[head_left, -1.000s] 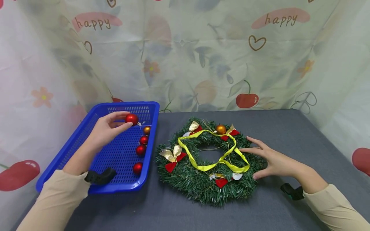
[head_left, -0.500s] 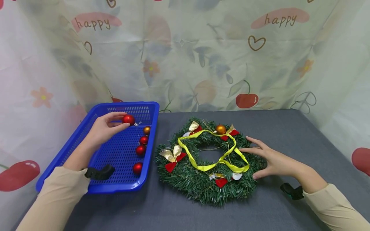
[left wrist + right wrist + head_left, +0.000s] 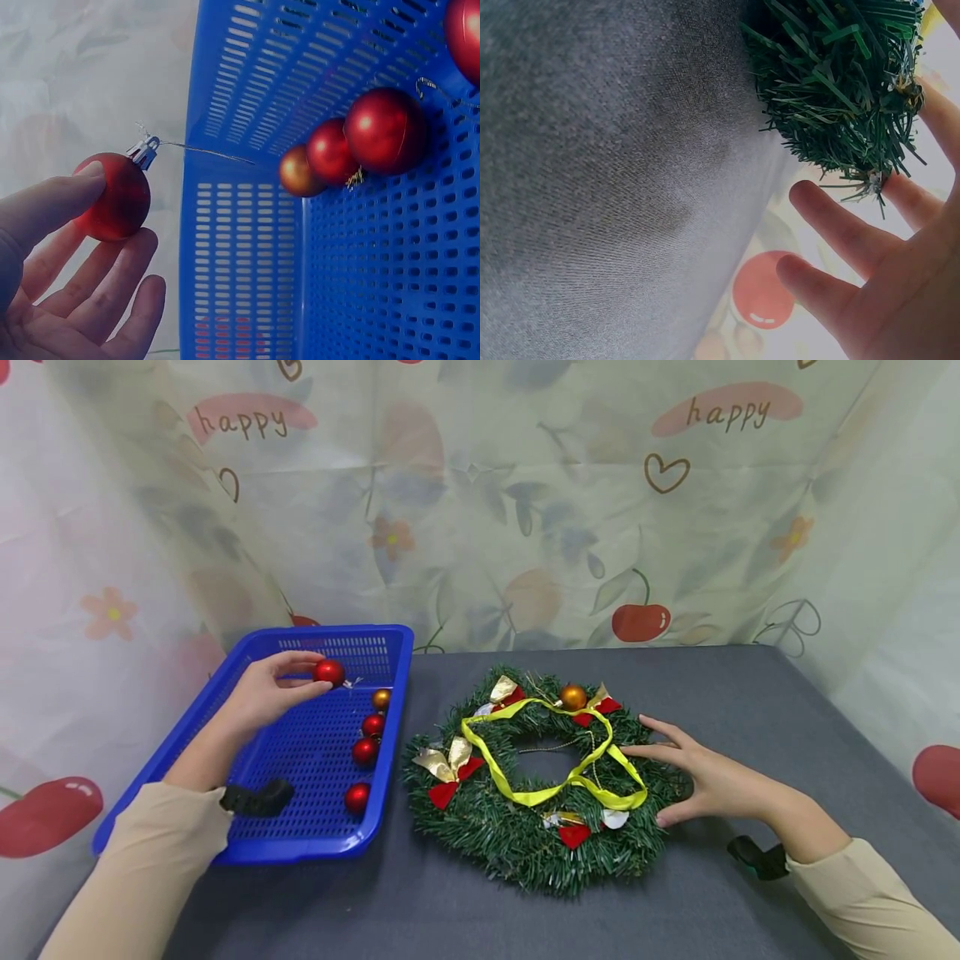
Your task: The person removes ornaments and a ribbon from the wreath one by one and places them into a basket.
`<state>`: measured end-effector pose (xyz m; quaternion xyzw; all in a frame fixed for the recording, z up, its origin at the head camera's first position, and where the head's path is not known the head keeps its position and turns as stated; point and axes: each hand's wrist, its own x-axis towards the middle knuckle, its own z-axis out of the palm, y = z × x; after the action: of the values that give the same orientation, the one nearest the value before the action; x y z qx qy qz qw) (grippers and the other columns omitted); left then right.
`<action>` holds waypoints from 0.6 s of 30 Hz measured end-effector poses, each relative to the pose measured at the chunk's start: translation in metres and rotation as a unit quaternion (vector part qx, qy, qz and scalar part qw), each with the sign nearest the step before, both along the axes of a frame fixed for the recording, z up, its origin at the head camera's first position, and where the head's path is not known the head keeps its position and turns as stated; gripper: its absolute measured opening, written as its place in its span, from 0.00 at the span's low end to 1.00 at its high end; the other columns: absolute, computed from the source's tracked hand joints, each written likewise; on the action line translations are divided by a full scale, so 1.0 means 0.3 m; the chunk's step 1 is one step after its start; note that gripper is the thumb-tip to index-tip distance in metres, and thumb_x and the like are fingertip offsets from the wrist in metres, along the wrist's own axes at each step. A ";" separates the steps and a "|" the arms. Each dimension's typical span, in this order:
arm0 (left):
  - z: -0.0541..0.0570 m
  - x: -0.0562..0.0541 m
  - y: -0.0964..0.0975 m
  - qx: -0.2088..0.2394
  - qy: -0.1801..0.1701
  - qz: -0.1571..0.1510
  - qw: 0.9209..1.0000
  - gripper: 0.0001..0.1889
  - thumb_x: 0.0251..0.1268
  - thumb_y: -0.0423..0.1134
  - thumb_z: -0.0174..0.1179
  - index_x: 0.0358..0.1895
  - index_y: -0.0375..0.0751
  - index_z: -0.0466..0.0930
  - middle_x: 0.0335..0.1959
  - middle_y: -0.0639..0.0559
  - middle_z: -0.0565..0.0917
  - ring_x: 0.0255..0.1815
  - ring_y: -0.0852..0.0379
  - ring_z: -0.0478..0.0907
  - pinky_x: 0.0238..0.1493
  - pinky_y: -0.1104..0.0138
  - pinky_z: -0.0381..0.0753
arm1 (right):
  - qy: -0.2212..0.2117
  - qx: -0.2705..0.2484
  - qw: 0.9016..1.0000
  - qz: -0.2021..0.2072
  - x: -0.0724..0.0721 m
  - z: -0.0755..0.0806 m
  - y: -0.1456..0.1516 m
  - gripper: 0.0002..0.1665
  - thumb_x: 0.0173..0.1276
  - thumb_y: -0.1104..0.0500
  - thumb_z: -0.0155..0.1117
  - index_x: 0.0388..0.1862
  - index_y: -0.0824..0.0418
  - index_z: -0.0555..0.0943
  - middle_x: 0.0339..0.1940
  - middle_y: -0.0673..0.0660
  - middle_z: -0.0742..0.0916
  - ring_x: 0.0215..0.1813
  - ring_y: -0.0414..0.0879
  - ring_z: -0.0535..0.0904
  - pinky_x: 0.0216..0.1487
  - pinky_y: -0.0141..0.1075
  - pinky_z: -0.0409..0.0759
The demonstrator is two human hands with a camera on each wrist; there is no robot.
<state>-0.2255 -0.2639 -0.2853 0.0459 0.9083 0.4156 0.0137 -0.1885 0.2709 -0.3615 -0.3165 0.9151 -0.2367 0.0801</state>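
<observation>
My left hand (image 3: 264, 691) pinches a red Christmas bauble (image 3: 328, 672) between thumb and fingertips, over the blue plastic basket (image 3: 406, 710). In the left wrist view, the bauble (image 3: 120, 199) has a silver cap and a thin wire hook. On the right side, my right hand (image 3: 716, 777) lies with spread fingers at the edge of a green wreath (image 3: 517, 852). The right wrist view has the wreath's needles (image 3: 840, 90) right by those fingers. Gold and red bows (image 3: 454, 767), an orange bauble (image 3: 573, 696) and a yellow ribbon (image 3: 531, 796) sit on the wreath.
Several red baubles (image 3: 365, 751) and an orange-gold bauble (image 3: 382, 698) lie along the basket's right inner wall. Grey cloth (image 3: 757, 693) covers the table. A printed curtain (image 3: 480, 527) hangs behind and at both sides.
My left hand has moved slightly left over the basket, carrying the red bauble. My right hand and the wreath have stayed where they were.
</observation>
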 end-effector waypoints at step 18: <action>-0.029 -0.038 -0.010 -0.049 -0.026 -0.021 0.998 0.31 0.63 0.49 0.59 0.64 0.34 0.65 0.62 0.30 0.69 0.64 0.35 0.66 0.60 0.43 0.68 | -0.002 0.004 1.000 -0.003 -0.001 0.002 0.000 0.49 0.48 0.35 0.69 0.69 0.45 0.65 0.75 0.64 0.50 0.69 0.68 0.57 0.52 0.58 0.73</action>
<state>-0.2370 -0.2669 -0.2941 0.0530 0.9256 0.3715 0.0485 -0.1886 0.2710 -0.3610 -0.3129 0.9168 -0.2341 0.0825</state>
